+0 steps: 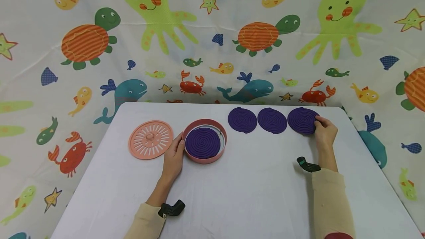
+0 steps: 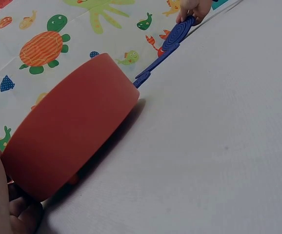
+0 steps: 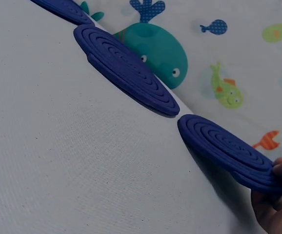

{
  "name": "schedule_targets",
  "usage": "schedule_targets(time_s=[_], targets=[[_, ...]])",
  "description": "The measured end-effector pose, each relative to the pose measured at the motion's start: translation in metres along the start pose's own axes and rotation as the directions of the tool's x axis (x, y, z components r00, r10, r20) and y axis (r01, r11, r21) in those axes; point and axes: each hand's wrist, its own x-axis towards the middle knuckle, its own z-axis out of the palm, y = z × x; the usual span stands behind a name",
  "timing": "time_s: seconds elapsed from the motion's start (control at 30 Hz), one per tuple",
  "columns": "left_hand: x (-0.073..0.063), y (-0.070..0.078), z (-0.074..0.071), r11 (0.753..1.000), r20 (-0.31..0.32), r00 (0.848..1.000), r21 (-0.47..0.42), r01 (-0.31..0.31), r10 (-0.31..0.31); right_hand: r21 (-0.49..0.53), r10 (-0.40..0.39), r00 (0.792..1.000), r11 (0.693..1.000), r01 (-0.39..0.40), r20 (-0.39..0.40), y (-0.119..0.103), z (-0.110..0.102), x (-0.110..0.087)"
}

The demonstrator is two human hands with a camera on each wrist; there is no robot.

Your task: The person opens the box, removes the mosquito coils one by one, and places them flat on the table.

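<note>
In the head view my left hand (image 1: 173,158) grips the left side of a round coral-coloured holder (image 1: 190,156), thumb at its rim. Inside the holder lies a purple mosquito coil (image 1: 202,143). My right hand (image 1: 325,132) pinches the right edge of another mosquito coil (image 1: 301,121), the rightmost in a row of three. In the right wrist view this held coil (image 3: 224,146) has its gripped edge raised over the table, a shadow below it. The left wrist view shows the holder's smooth outer wall (image 2: 77,126), with fingers curled under its lower edge.
Two more mosquito coils, a middle one (image 1: 272,120) and a left one (image 1: 242,120), lie along the table's back edge. A coral slotted lid (image 1: 151,139) rests left of the holder. Behind the white table (image 1: 245,191) hangs a sea-animal curtain (image 1: 206,21).
</note>
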Motion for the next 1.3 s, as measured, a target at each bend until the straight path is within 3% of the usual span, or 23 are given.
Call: schedule_targets(time_s=[0.43, 0.77, 1.3], targets=[[0.0015, 0.0015, 0.0002, 1.0, 0.0, 1.0, -0.002, 0.009, -0.009, -0.082, -0.028, 1.0, 0.996, 0.029, 0.013, 0.0035, -0.0029, 0.0016], [0.001, 0.0012, -0.0005, 1.0, 0.012, 1.0, -0.012, 0.016, -0.016, -0.177, -0.029, 0.996, 0.983, 0.044, 0.089, 0.0051, -0.0017, 0.0004], [0.0004, 0.0014, -0.0014, 1.0, 0.01, 1.0, -0.001, 0.027, -0.027, -0.298, -0.033, 0.996, 0.953, 0.057, 0.085, 0.0048, -0.0072, -0.0033]])
